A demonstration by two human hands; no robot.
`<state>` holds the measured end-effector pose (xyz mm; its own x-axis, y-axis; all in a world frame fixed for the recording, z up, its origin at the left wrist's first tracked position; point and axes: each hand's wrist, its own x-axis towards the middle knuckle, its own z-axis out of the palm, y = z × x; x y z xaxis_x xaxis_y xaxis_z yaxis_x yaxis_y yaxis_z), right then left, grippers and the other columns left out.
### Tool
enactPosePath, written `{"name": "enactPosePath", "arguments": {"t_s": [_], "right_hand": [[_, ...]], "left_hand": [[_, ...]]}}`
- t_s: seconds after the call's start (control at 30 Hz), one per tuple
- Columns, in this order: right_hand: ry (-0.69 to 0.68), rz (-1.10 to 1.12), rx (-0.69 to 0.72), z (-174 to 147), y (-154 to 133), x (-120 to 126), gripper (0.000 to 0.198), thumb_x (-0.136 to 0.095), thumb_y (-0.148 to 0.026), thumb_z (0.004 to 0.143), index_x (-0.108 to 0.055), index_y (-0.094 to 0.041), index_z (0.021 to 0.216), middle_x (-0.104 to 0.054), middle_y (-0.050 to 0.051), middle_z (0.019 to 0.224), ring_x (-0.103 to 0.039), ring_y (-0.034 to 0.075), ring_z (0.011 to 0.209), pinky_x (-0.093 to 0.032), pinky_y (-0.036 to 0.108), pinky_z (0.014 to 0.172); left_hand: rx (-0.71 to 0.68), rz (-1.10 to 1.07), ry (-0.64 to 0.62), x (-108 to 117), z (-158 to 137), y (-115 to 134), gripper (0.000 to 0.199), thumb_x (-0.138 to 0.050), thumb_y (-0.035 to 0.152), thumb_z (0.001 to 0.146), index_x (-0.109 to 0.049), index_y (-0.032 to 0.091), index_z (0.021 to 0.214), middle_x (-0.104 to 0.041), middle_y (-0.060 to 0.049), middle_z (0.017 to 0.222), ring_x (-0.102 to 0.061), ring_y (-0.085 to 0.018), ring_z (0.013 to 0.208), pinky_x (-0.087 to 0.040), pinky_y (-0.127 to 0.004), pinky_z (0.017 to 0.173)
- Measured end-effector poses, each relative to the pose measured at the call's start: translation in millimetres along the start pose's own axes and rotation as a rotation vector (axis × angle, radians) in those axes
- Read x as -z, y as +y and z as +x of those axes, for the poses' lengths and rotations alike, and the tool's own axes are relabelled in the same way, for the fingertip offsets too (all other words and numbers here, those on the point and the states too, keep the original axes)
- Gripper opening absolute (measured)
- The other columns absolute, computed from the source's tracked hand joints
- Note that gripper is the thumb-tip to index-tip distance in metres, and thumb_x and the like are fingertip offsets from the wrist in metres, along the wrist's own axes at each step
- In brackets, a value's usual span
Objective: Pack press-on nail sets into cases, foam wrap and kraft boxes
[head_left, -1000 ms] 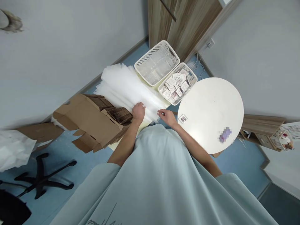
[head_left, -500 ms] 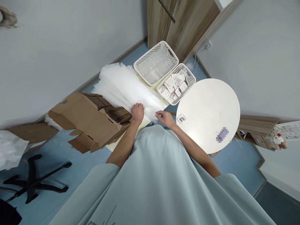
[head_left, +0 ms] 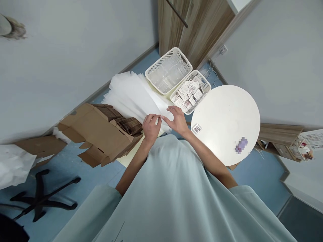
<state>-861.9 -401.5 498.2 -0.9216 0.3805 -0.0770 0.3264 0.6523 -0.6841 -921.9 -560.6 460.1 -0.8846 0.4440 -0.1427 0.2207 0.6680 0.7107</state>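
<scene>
A fanned stack of thin white packing sheets [head_left: 133,92], perhaps foam, lies just ahead of me. My left hand [head_left: 151,128] is at its near edge, fingers bent and pinched on a sheet. My right hand [head_left: 178,121] is beside it over the sheets, its fingers apart from the thumb. The right thumb tip meets the left fingertips, and whether it touches the sheet edge is too small to tell. Flat brown cardboard boxes [head_left: 101,131] are piled just left of my left hand.
Beyond the sheets stands a white basket [head_left: 154,84] of clear plastic pieces. A smaller basket [head_left: 205,88] holds printed cards. On the right, a round white table [head_left: 227,111] bears a small packet [head_left: 196,128] and a blurred purple item [head_left: 241,145]. A black chair base [head_left: 41,198] stands left.
My right hand has moved left and its fingers have spread, with the thumb now at the left fingertips. My left hand has turned inward and pinched the sheet edge.
</scene>
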Motion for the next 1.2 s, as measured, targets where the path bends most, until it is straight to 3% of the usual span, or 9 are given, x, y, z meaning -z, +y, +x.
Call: {"name": "enactPosePath", "arguments": {"t_s": [0.17, 0.27, 0.37, 0.47, 0.6, 0.7, 0.9, 1.0, 1.2], "right_hand": [[-0.074, 0.014, -0.071, 12.3, -15.2, 17.4, 0.023, -0.058, -0.036, 0.109, -0.074, -0.021, 0.102, -0.077, 0.007, 0.104, -0.072, 0.026, 0.11, -0.049, 0.041, 0.112], [-0.026, 0.131, -0.177, 4.6, -14.4, 35.6, 0.026, -0.05, -0.038, 0.111, -0.07, -0.023, 0.104, -0.076, 0.003, 0.095, -0.075, 0.022, 0.095, -0.055, 0.033, 0.095], [0.105, 0.304, -0.273, -13.3, -2.8, 55.9, 0.031, -0.048, -0.048, 0.112, -0.067, -0.024, 0.109, -0.075, 0.002, 0.091, -0.075, 0.019, 0.086, -0.057, 0.029, 0.084], [0.291, 0.396, -0.348, -38.2, 19.6, 75.6, 0.037, -0.052, -0.058, 0.108, -0.067, -0.024, 0.105, -0.073, 0.001, 0.087, -0.072, 0.018, 0.081, -0.059, 0.029, 0.078], [0.477, 0.539, -0.471, -79.4, 57.8, 100.8, 0.042, -0.057, -0.065, 0.104, -0.065, -0.024, 0.104, -0.07, 0.001, 0.085, -0.07, 0.016, 0.072, -0.059, 0.028, 0.066], [0.586, 0.622, -0.553, -116.1, 88.2, 119.1, 0.043, -0.059, -0.067, 0.102, -0.064, -0.024, 0.105, -0.072, 0.001, 0.086, -0.07, 0.015, 0.069, -0.058, 0.026, 0.061], [0.778, 0.655, -0.687, -200.1, 151.9, 147.4, 0.043, -0.061, -0.067, 0.1, -0.063, -0.023, 0.102, -0.074, 0.002, 0.087, -0.071, 0.015, 0.073, -0.059, 0.025, 0.063], [0.863, 0.664, -0.729, -242.5, 183.2, 155.1, 0.042, -0.063, -0.064, 0.1, -0.065, -0.022, 0.104, -0.074, 0.002, 0.087, -0.071, 0.016, 0.076, -0.059, 0.026, 0.065], [0.976, 0.643, -0.778, -311.0, 234.7, 164.6, 0.052, -0.062, -0.063, 0.102, -0.066, -0.022, 0.134, -0.067, -0.002, 0.08, -0.071, 0.017, 0.078, -0.059, 0.029, 0.068]], "left_hand": [[-0.106, -0.065, -0.004, 4.1, -6.5, 29.1, 0.027, -0.051, 0.033, 0.109, -0.077, 0.026, 0.109, -0.073, -0.012, 0.114, -0.066, -0.03, 0.117, -0.051, -0.049, 0.112], [-0.157, -0.104, -0.011, 5.7, -8.7, 45.1, 0.025, -0.059, 0.04, 0.107, -0.074, 0.026, 0.122, -0.071, -0.013, 0.128, -0.063, -0.032, 0.132, -0.048, -0.051, 0.118], [-0.115, -0.126, 0.052, 3.4, -7.9, 59.1, 0.062, -0.072, 0.052, 0.099, -0.055, 0.025, 0.152, -0.045, -0.017, 0.166, -0.036, -0.038, 0.161, -0.038, -0.056, 0.128], [-0.001, -0.179, 0.061, -9.6, -2.2, 69.0, 0.092, -0.072, 0.058, 0.098, -0.025, 0.025, 0.17, -0.017, -0.019, 0.181, -0.013, -0.037, 0.17, -0.031, -0.057, 0.133], [0.124, -0.298, -0.175, -42.0, 5.8, 87.2, 0.084, -0.065, 0.058, 0.103, -0.025, 0.025, 0.169, -0.044, -0.018, 0.17, -0.044, -0.031, 0.159, -0.044, -0.048, 0.128], [0.045, -0.345, -0.351, -70.7, 3.9, 111.5, 0.071, -0.063, 0.048, 0.105, -0.033, 0.027, 0.165, -0.062, -0.014, 0.156, -0.063, -0.028, 0.142, -0.055, -0.044, 0.118], [-0.119, -0.239, -0.565, -142.0, -16.2, 166.2, 0.07, -0.064, 0.032, 0.103, -0.036, 0.026, 0.167, -0.066, -0.012, 0.151, -0.068, -0.027, 0.136, -0.058, -0.041, 0.112], [-0.156, -0.178, -0.67, -182.9, -29.2, 189.6, 0.077, -0.068, 0.029, 0.097, -0.038, 0.023, 0.167, -0.074, -0.01, 0.138, -0.072, -0.024, 0.126, -0.056, -0.038, 0.11], [-0.299, -0.166, -0.783, -249.2, -59.9, 234.1, 0.084, -0.071, 0.027, 0.093, -0.036, 0.021, 0.169, -0.078, -0.005, 0.112, -0.072, -0.021, 0.108, -0.054, -0.035, 0.102]]}}
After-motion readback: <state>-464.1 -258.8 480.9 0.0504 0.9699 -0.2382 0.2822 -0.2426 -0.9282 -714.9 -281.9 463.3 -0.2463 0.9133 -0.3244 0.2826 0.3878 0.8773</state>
